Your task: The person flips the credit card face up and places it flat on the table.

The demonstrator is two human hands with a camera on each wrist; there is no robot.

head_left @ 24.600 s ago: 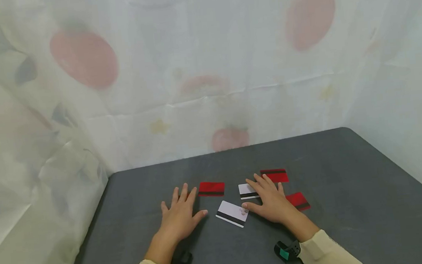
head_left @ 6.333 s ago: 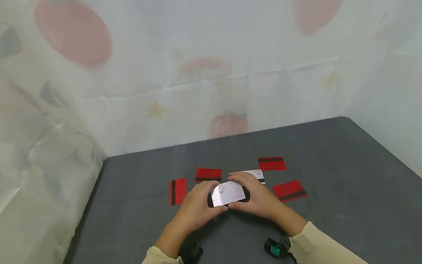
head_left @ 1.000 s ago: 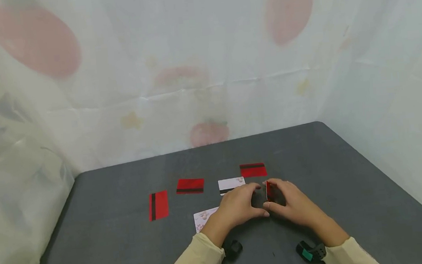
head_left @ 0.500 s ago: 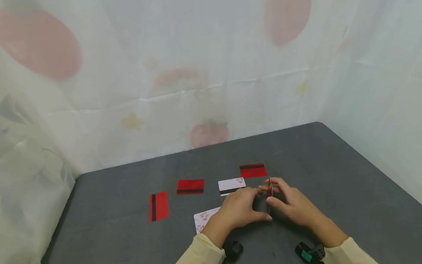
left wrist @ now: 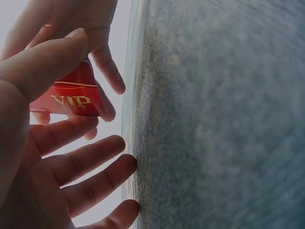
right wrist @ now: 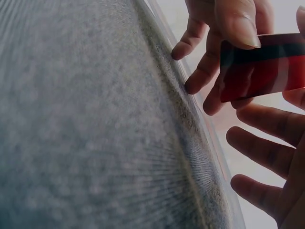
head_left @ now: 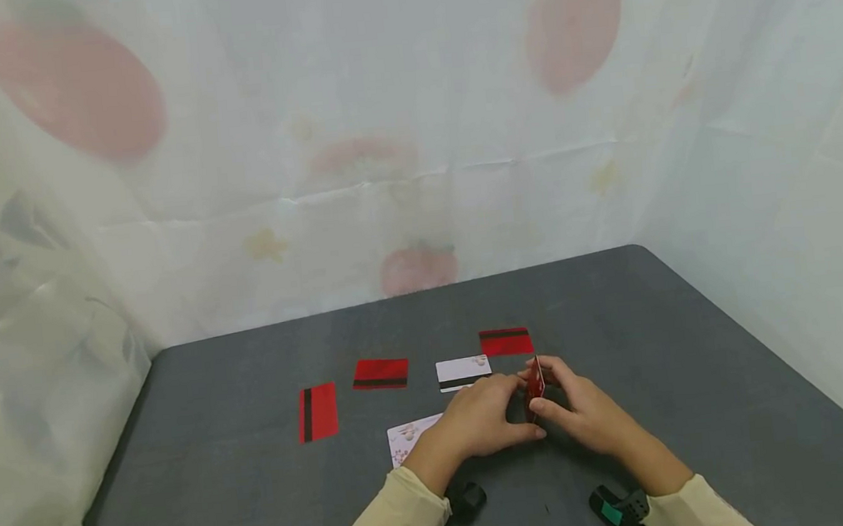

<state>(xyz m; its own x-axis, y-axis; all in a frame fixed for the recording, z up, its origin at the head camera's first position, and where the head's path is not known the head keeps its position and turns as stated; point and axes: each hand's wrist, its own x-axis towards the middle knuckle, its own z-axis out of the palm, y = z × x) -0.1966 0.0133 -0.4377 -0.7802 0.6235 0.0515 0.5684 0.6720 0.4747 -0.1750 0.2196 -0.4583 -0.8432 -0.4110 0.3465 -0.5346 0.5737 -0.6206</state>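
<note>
A red card (left wrist: 76, 101) lettered "VIP" in gold is pinched on edge in the right hand (head_left: 581, 409); the left hand (head_left: 483, 415) curves beside it, fingers parted, any grip unclear. Work looks midway, this card not yet down: three striped red cards (head_left: 380, 373) and a striped white card (head_left: 461, 366) lie from its 9 to 11 o'clock on the counter (head_left: 246, 495), a flowered card (head_left: 409, 438) at 8. Sleeve (head_left: 393, 516) lettering starts "A."

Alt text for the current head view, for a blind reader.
Right hand holds a red card upright, left hand close beside it, over a dark table. Three more red cards and two white cards lie flat, one white partly hidden by left arm.
</note>
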